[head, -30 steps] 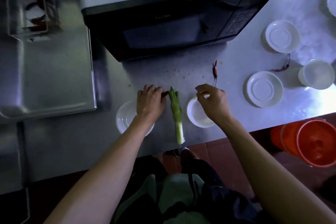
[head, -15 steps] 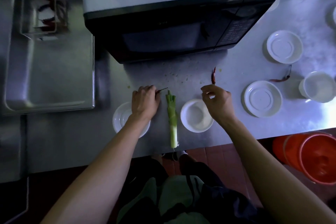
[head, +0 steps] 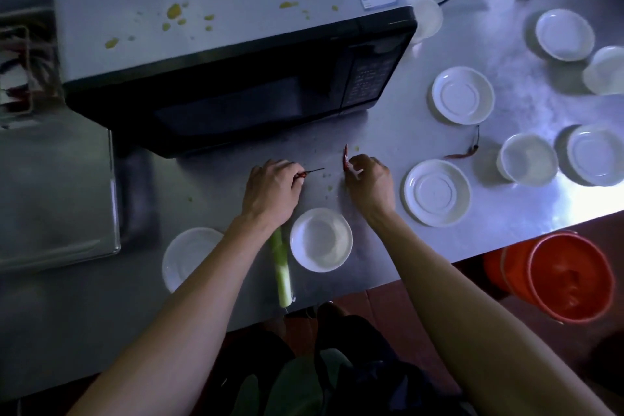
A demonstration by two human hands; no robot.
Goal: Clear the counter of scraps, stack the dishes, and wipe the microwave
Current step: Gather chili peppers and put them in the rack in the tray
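On the steel worktop (head: 209,186), just in front of the black microwave (head: 236,101), the left hand (head: 271,191) lies knuckles up with its fingers curled, pinching a small red chili (head: 305,173) whose thin dark stem pokes out to the right. The right hand (head: 369,184) is beside it, fingers bent and closing on a second red chili (head: 345,159) that stands up from its fingertips toward the microwave. Small green flecks dot the steel between the 2 hands. A pale green leek stalk (head: 282,272) runs from under the left wrist to the near edge of the worktop, between 2 white saucers (head: 320,240) (head: 187,255). A larger white saucer (head: 436,192) sits just right of the right hand, and a third dried chili (head: 467,150) lies farther right, near a white cup (head: 528,159). More white dishes stand toward the right edge and far right corner. Yellow splatters (head: 174,12) mark the microwave's grey top. An orange bucket (head: 567,275) stands on the floor below the worktop's near right edge, and a steel tray (head: 50,192) lies at the left.
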